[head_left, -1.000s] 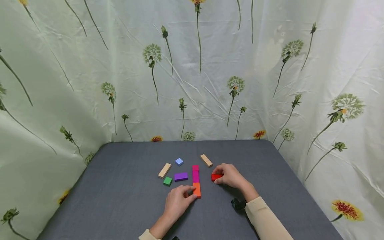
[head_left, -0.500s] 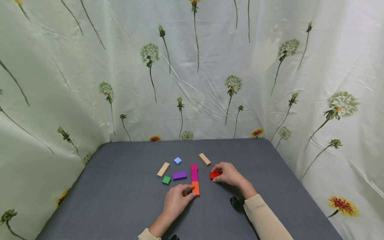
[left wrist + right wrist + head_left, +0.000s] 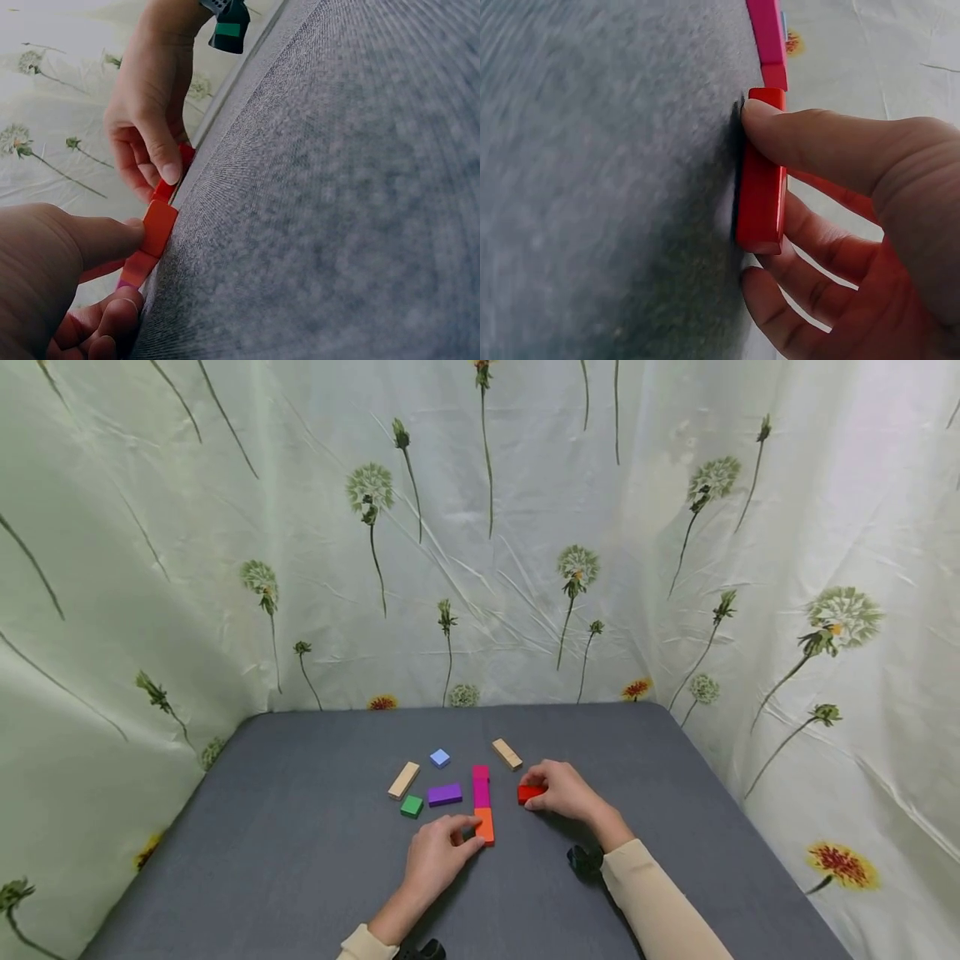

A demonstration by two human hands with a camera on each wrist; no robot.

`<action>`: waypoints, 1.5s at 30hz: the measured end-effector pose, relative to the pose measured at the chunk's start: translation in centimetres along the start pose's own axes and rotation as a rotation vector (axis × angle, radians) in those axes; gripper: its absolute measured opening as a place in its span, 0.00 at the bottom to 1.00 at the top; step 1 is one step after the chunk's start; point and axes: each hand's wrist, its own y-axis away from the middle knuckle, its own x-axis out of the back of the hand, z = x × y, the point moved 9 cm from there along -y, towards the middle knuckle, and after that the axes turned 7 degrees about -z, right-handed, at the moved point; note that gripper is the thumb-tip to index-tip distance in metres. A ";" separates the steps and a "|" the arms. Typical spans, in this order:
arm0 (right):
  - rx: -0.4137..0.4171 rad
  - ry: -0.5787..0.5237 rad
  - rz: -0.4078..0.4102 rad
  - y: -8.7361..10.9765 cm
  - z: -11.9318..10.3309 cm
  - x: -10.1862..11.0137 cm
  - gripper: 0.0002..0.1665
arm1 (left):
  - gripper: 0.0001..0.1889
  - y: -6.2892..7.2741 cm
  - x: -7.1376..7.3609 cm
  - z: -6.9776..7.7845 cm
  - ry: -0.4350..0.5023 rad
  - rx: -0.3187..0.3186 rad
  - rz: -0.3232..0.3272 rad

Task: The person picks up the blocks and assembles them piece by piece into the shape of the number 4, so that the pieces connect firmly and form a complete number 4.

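Note:
My left hand [image 3: 437, 856] grips an orange block [image 3: 485, 828] between thumb and fingers; in the left wrist view the thumb [image 3: 120, 238] touches its side. The block forms the near end of a straight row with a magenta block [image 3: 482, 793] and a small pink block [image 3: 481, 772]. To the right of the row, my right hand [image 3: 566, 792] pinches a red block [image 3: 530, 794]. The right wrist view shows the thumb on one long side of this red block [image 3: 761, 202], fingers on the far side. A gap separates red from magenta.
Left of the row lie a purple block [image 3: 445, 795], a green block [image 3: 412, 807], a small blue block [image 3: 440, 758] and a plain wooden block [image 3: 404, 781]. Another wooden block [image 3: 507, 754] lies behind. A flowered curtain [image 3: 315, 527] hangs beyond the grey table [image 3: 247, 860].
The head view has shifted slightly, moving everything a little left and up. My right hand, with the red block, appears marginally closer to the row. The left hand keeps its grip on the orange block.

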 end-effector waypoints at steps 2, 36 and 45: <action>0.006 -0.007 -0.004 -0.1 -0.3 0.0 0.14 | 0.13 0.0 -0.1 -0.1 -0.001 0.001 -0.003; 0.005 0.087 0.072 -4.8 -2.3 -0.8 0.13 | 0.12 0.0 -0.5 -0.3 -0.002 0.039 -0.019; 0.002 0.168 0.063 -5.7 -2.7 -1.4 0.14 | 0.12 -0.1 -0.4 -0.4 -0.008 0.051 -0.024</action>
